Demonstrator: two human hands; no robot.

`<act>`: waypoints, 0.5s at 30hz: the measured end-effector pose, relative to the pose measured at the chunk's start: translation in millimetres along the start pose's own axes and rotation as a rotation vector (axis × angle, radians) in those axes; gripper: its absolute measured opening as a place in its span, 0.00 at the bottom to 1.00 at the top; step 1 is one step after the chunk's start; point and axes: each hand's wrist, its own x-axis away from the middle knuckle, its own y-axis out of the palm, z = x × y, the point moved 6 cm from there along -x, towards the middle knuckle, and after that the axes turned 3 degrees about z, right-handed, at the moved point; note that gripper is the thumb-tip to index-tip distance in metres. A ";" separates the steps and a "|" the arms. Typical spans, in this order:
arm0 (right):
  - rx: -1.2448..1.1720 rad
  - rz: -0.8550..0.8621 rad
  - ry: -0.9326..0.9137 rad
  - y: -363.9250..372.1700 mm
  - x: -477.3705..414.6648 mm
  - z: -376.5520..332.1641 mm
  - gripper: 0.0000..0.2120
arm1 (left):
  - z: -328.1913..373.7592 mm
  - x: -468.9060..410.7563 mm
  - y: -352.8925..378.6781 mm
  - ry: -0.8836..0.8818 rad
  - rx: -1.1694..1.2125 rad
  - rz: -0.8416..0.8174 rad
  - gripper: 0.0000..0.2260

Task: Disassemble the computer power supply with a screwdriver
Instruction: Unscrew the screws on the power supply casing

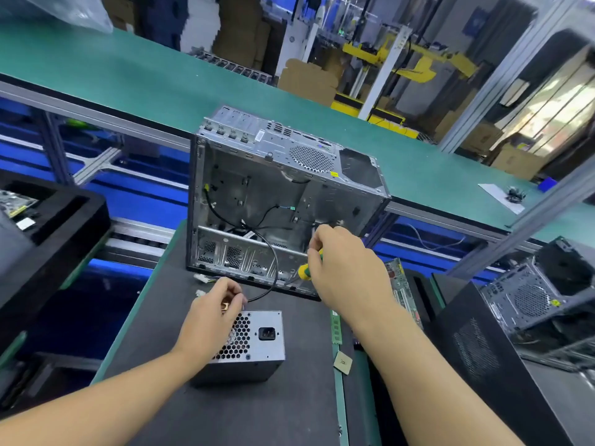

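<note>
Looking down from the head view, the grey sheet-metal power supply box with a honeycomb vent and a black mains socket (257, 342) stands on the dark-matted bench (289, 407). It sits on the near side, just in front of the open silver computer case (283, 194) and apart from it.

It looks like a rigid steel shell, probably dense and heavy for its bulk, with smooth faces and thin edges that may bite. The soundest hold would be across its 2 flat sides, not by the vent grille or by any trailing wires, which are soft and could snag.

The left hand (211, 312) lies over the far left top corner of the box, fingers curled. A thin black cable (277, 262) loops out of the case towards its fingertips, and white plug connectors (200, 278) lie just beyond. Whether it pinches a wire or only rests there cannot be told.

The right hand (344, 275) is beyond the box to the far right, clear of it, at the case's near right corner. It is clamped round the green-and-yellow screwdriver handle (305, 272), and the shaft is hidden. The 2 hands are apart.
</note>
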 end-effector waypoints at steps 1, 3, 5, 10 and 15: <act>-0.001 -0.011 0.027 -0.9 2.4 8.8 0.06 | 7.1 -0.5 2.5 -0.002 0.073 -0.037 0.05; -0.007 -0.072 0.085 -0.1 5.4 25.6 0.05 | 20.4 -4.2 17.8 -0.075 0.256 -0.134 0.05; -0.003 -0.124 0.130 -1.2 8.4 41.3 0.06 | 27.3 -3.9 48.5 -0.283 0.489 -0.286 0.06; 0.003 -0.136 0.263 -13.1 26.9 89.1 0.05 | 35.1 30.4 130.6 -0.700 0.632 -0.640 0.08; 0.050 -0.131 0.407 -28.1 66.0 149.4 0.06 | 48.4 59.2 198.6 -0.732 0.494 -0.748 0.08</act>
